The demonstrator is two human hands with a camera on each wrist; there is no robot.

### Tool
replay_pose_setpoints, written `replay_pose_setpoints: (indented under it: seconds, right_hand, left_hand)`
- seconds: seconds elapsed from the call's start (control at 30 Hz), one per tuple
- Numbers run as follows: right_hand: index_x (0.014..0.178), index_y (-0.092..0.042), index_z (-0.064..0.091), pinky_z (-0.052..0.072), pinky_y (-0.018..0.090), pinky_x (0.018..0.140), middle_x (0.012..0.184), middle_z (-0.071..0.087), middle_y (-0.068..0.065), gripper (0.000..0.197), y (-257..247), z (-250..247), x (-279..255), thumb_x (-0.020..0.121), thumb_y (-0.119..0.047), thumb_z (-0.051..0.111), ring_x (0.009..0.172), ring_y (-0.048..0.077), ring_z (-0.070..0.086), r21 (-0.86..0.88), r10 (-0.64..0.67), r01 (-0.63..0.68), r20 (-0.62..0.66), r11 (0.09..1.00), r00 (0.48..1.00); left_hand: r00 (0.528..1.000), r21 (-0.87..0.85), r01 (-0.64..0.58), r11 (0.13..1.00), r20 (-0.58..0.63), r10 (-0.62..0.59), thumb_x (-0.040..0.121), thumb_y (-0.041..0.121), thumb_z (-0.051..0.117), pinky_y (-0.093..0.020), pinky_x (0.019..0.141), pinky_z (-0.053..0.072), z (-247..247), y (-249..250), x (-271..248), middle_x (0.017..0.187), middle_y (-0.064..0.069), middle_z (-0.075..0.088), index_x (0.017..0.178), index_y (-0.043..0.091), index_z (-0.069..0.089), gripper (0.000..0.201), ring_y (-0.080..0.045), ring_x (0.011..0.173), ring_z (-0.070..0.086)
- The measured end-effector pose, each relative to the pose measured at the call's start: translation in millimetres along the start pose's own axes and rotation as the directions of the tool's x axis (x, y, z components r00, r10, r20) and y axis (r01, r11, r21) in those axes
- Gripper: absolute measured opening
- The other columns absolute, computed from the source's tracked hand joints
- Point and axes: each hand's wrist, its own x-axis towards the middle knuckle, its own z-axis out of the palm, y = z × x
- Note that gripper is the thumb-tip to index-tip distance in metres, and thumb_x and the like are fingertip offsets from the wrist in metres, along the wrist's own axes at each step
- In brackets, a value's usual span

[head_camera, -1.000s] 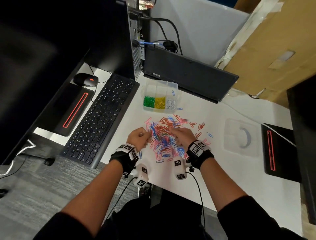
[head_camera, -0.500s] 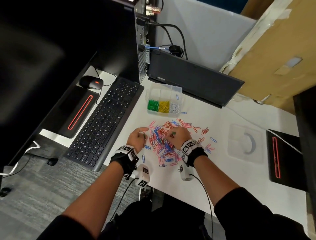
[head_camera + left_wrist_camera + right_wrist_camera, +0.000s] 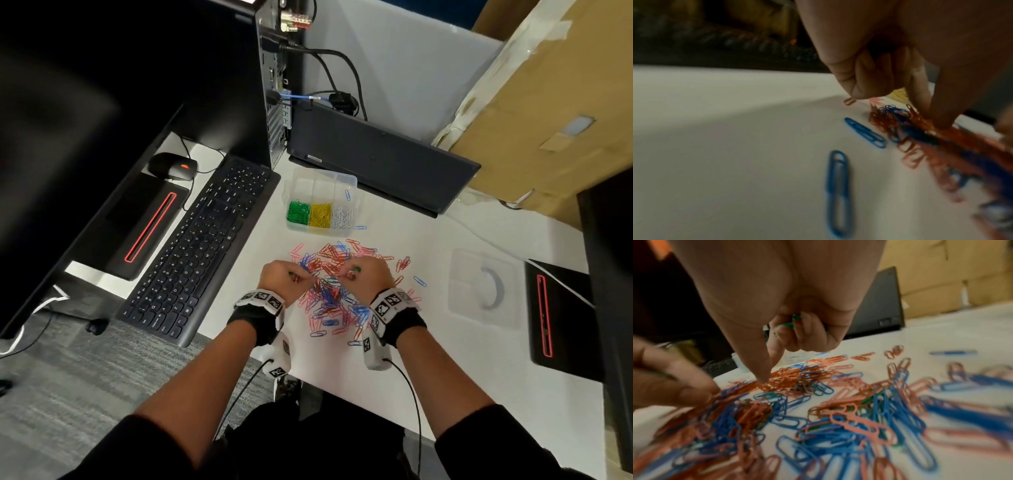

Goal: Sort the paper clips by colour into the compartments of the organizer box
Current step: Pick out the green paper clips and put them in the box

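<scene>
A mixed pile of red, pink and blue paper clips (image 3: 334, 287) lies on the white desk, with a few green ones among them (image 3: 838, 410). Behind it stands the clear organizer box (image 3: 322, 174), holding green (image 3: 298, 212), yellow (image 3: 321, 215) and white clips (image 3: 342, 217) in its near compartments. My right hand (image 3: 363, 274) keeps green clips (image 3: 791, 322) in its curled fingers while its forefinger (image 3: 764, 378) touches the pile. My left hand (image 3: 284, 277) is curled too, a bit of green showing in it, and its thumb and forefinger (image 3: 920, 100) dip into the pile's left edge (image 3: 920, 134).
A black keyboard (image 3: 202, 246) and mouse (image 3: 173, 167) lie to the left, a closed black laptop (image 3: 380, 161) behind the box. The clear lid (image 3: 481, 286) sits to the right. Loose blue clips (image 3: 836, 191) lie near the left hand. A cardboard box (image 3: 548, 102) fills the far right.
Both hands have drawn together over the far middle of the pile. The right hand has shifted left, still holding its green clips.
</scene>
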Motion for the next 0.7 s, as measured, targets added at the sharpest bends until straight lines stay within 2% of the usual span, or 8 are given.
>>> replay_pose_setpoints:
  seconds: [0.07, 0.13, 0.23, 0.4, 0.47, 0.5, 0.6, 0.7]
  right_hand:
    - [0.077, -0.023, 0.075, 0.056, 0.029, 0.074, 0.083, 0.069, -0.012, 0.008, -6.5, 4.2, 1.9, 0.08, -0.016, 0.074, 0.077, 0.006, 0.063, -0.098, -0.024, 0.029, 0.052, 0.995, 0.998]
    - [0.082, -0.024, 0.076, 0.057, 0.031, 0.077, 0.092, 0.071, -0.007, 0.005, -11.7, 6.0, 2.1, 0.081, -0.02, 0.074, 0.081, 0.013, 0.066, -0.189, -0.022, 0.035, 0.07, 0.981, 0.997]
    - [0.089, -0.021, 0.077, 0.053, 0.027, 0.073, 0.097, 0.072, -0.002, 0.008, -12.7, 8.0, 1.1, 0.083, -0.021, 0.071, 0.085, 0.019, 0.066, -0.258, -0.055, 0.078, 0.094, 0.963, 0.994]
    - [0.093, -0.018, 0.077, 0.054, 0.03, 0.08, 0.101, 0.072, 0.0, 0.011, -9.0, 5.0, -0.6, 0.085, -0.019, 0.068, 0.091, 0.021, 0.066, -0.223, -0.026, 0.054, 0.129, 0.973, 0.991]
    - [0.088, -0.015, 0.076, 0.054, 0.032, 0.077, 0.094, 0.072, 0.001, 0.009, -3.6, 3.7, 0.5, 0.085, -0.017, 0.068, 0.083, 0.019, 0.064, -0.138, -0.014, 0.035, 0.152, 0.99, 0.988]
    - [0.084, -0.014, 0.075, 0.053, 0.029, 0.072, 0.086, 0.07, -0.002, 0.007, 0.5, 3.4, 1.1, 0.085, -0.017, 0.069, 0.076, 0.014, 0.062, -0.073, -0.011, 0.022, 0.148, 0.997, 0.989]
    - [0.079, -0.017, 0.072, 0.038, 0.013, 0.058, 0.066, 0.056, -0.018, 0.008, 9.7, -0.1, 0.0, 0.085, -0.022, 0.073, 0.061, -0.002, 0.049, 0.071, 0.04, -0.049, 0.11, 0.996, 0.993]
    - [0.078, -0.016, 0.073, 0.034, 0.014, 0.056, 0.063, 0.054, -0.016, 0.015, 19.3, -4.4, -0.6, 0.082, -0.029, 0.076, 0.058, -0.003, 0.047, 0.128, 0.121, -0.129, 0.068, 0.983, 0.99]
  left_hand:
    - [0.994, 0.158, -0.109, 0.981, 0.031, 0.105, 0.075, 0.027, 0.08, -0.022, 0.083, 0.052, 2.7, -0.7, 3.7, 0.092, 0.008, 0.074, 0.089, 0.025, 0.078, 0.014, -0.009, 0.084, 0.066]
    - [0.978, 0.277, -0.206, 0.939, 0.086, 0.189, 0.077, 0.022, 0.077, -0.022, 0.088, 0.049, 4.2, 0.0, 6.9, 0.102, 0.003, 0.073, 0.099, 0.025, 0.077, 0.023, -0.015, 0.093, 0.065]
    - [0.932, 0.412, -0.361, 0.837, 0.196, 0.306, 0.08, 0.019, 0.071, -0.025, 0.084, 0.046, 8.0, 0.3, 10.6, 0.104, -0.001, 0.071, 0.107, 0.026, 0.074, 0.027, -0.021, 0.096, 0.064]
    - [0.894, 0.489, -0.446, 0.749, 0.285, 0.346, 0.086, 0.025, 0.066, -0.031, 0.077, 0.049, 8.4, 9.8, 14.1, 0.096, -0.002, 0.068, 0.103, 0.025, 0.074, 0.018, -0.023, 0.089, 0.06]
    - [0.889, 0.492, -0.456, 0.742, 0.295, 0.351, 0.086, 0.028, 0.067, -0.032, 0.077, 0.049, 7.7, 12.4, 16.0, 0.094, -0.002, 0.067, 0.098, 0.023, 0.074, 0.014, -0.023, 0.088, 0.061]
    - [0.89, 0.49, -0.454, 0.744, 0.294, 0.349, 0.086, 0.029, 0.068, -0.033, 0.078, 0.05, 7.6, 12.1, 17.0, 0.094, -0.002, 0.067, 0.096, 0.022, 0.075, 0.014, -0.023, 0.088, 0.061]
    - [0.89, 0.481, -0.452, 0.751, 0.298, 0.344, 0.087, 0.027, 0.068, -0.035, 0.08, 0.051, 8.8, 10.2, 18.3, 0.094, -0.003, 0.067, 0.092, 0.019, 0.075, 0.012, -0.023, 0.087, 0.061]
    - [0.885, 0.45, -0.46, 0.765, 0.298, 0.357, 0.089, 0.022, 0.065, -0.034, 0.082, 0.05, 10.1, 7.5, 18.5, 0.096, -0.003, 0.068, 0.091, 0.017, 0.073, 0.01, -0.024, 0.089, 0.062]
